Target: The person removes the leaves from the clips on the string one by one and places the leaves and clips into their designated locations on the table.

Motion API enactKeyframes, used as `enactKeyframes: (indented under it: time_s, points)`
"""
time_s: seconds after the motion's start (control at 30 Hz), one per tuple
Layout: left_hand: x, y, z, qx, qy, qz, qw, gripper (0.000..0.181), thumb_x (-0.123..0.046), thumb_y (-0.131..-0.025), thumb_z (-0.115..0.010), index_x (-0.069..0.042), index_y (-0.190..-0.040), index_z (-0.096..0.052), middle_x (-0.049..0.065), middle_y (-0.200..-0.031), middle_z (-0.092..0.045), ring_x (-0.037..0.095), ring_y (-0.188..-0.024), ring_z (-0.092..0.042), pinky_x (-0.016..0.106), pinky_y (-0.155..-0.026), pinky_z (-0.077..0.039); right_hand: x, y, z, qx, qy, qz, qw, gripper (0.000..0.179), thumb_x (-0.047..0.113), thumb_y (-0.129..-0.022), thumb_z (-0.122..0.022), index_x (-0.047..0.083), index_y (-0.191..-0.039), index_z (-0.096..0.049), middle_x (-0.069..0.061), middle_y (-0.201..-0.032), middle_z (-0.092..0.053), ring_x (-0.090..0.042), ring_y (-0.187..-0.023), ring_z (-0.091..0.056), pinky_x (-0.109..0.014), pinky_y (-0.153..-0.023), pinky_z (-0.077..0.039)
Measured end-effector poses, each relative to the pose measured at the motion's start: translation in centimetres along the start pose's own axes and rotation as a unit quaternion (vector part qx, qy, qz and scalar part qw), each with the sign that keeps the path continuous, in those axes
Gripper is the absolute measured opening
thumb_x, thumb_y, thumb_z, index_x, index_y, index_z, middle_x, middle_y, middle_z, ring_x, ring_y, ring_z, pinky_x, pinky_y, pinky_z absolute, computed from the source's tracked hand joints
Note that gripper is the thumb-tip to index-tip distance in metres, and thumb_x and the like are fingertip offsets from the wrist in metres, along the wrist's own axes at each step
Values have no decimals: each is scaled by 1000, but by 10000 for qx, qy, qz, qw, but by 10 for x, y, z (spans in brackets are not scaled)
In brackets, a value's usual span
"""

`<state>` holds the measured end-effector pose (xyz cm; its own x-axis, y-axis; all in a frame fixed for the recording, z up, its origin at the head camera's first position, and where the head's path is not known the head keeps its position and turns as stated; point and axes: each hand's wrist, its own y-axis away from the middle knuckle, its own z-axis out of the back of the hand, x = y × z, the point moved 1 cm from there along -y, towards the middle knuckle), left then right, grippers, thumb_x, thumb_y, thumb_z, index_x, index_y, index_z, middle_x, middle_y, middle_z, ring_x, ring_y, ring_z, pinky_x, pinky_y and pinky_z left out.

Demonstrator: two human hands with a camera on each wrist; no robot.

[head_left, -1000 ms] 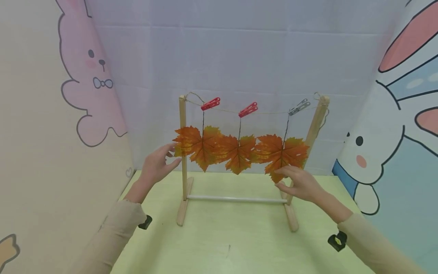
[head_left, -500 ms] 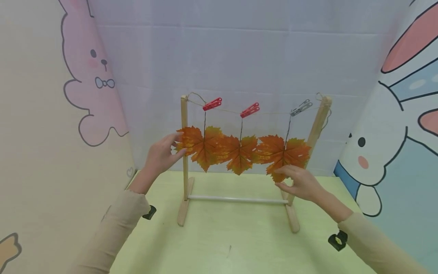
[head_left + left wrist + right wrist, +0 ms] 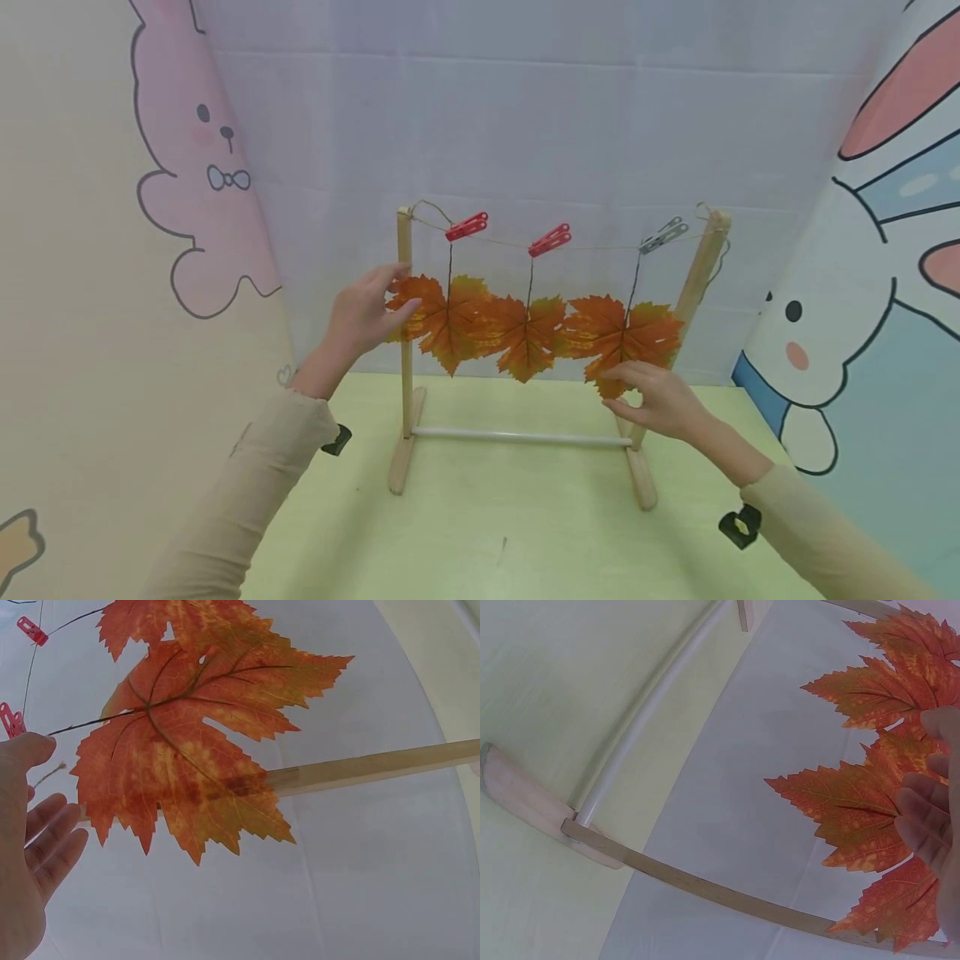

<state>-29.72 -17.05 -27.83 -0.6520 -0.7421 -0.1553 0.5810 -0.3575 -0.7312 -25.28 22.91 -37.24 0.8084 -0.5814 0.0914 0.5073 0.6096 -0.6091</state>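
Note:
Three orange-and-yellow maple leaves hang in a row by dark stems in the head view: a left leaf (image 3: 448, 321), a middle leaf (image 3: 527, 340) and a right leaf (image 3: 626, 333). Red clothespins (image 3: 467, 227) hold the left and middle stems on a thin string; a grey clothespin (image 3: 663, 236) holds the right one. My left hand (image 3: 362, 315) is at the left leaf's outer edge, thumb and fingers apart. By the right leaf's lower tip is my right hand (image 3: 663, 402), its fingers loosely bent; whether they touch the leaf I cannot tell.
The string runs between two wooden posts (image 3: 406, 383) on wooden feet (image 3: 641, 479). A white rod (image 3: 517, 436) joins them low down. The rack stands on a pale yellow-green table (image 3: 465, 542), before a white cloth backdrop (image 3: 525, 142) and side walls with cartoon rabbits.
My left hand has moved up and to the right along the left leaf's edge. The right hand stays where it was, and the leaves and clothespins still hang the same way.

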Motion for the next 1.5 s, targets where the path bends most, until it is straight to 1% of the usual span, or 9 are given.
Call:
enactKeyframes:
  time_s: [0.1,0.33,0.6,0.73,0.97,1.1,1.27,1.43,1.5]
  points:
    - [-4,-6,-1,-5,-17,86,10000,44,-18,-79,-70,-2,-118,-55,11,-96,-63,24,-77,-61,31,-54,-47,-1,0,-1,11,40,18,10000,34,19,-70,-76,2,-98,-66,-6,-87,-66,-18,-73,-61,-33,-60,-51]
    - [-12,-19,-4,-30,-240,341,9991,44,-17,-79,-69,-4,-119,-56,11,-103,-65,24,-83,-61,33,-55,-47,-2,-2,-1,55,67,16,10000,46,46,-86,-55,3,-99,-65,-6,-87,-66,-17,-71,-60,-31,-59,-50]
    - [-18,-32,-10,103,-248,521,9983,39,-17,-81,-68,-3,-116,-59,11,-106,-65,24,-93,-61,35,-68,-50,1,-7,1,111,26,38,9999,35,15,-67,-77,3,-99,-66,-6,-87,-66,-17,-70,-61,-30,-58,-51]
    - [-20,-38,-13,181,-133,633,9977,35,-16,-81,-67,-3,-113,-61,11,-103,-66,24,-91,-62,35,-67,-49,1,-7,1,130,17,23,9999,32,27,-78,-71,3,-99,-66,-7,-88,-66,-17,-70,-60,-29,-58,-51]
    - [-23,-44,-19,214,78,889,9958,29,-15,-82,-66,-4,-109,-63,9,-96,-69,22,-78,-65,34,-64,-47,0,-10,2,115,-29,109,9999,56,53,-87,-42,3,-98,-66,-7,-87,-66,-16,-67,-60,-27,-56,-50]
    - [-24,-46,-22,132,257,938,9952,29,-14,-82,-66,-3,-109,-63,10,-96,-69,23,-78,-66,35,-67,-49,1,-13,5,159,-51,158,9997,38,39,-86,-59,3,-98,-66,-6,-88,-66,-15,-66,-58,-25,-55,-49]
    - [-25,-48,-27,23,333,923,9952,30,-12,-81,-66,-3,-109,-63,10,-95,-69,22,-83,-66,35,-67,-49,4,-22,11,205,-32,166,9996,30,13,-69,-75,3,-96,-65,-7,-87,-66,-14,-62,-56,-25,-53,-47]
    - [-25,-49,-30,118,391,1105,9930,28,-14,-83,-65,-3,-109,-63,9,-92,-69,21,-82,-66,36,-70,-47,6,-37,17,20,140,291,9995,33,16,-70,-74,0,-98,-65,-10,-87,-66,-14,-60,-54,-25,-52,-46]
    - [-25,-49,-31,151,437,1192,9918,28,-14,-83,-64,-3,-109,-63,10,-90,-70,21,-79,-66,36,-69,-47,7,-46,18,-148,160,371,9991,34,27,-79,-69,0,-99,-65,-11,-88,-66,-17,-62,-56,-28,-53,-46]
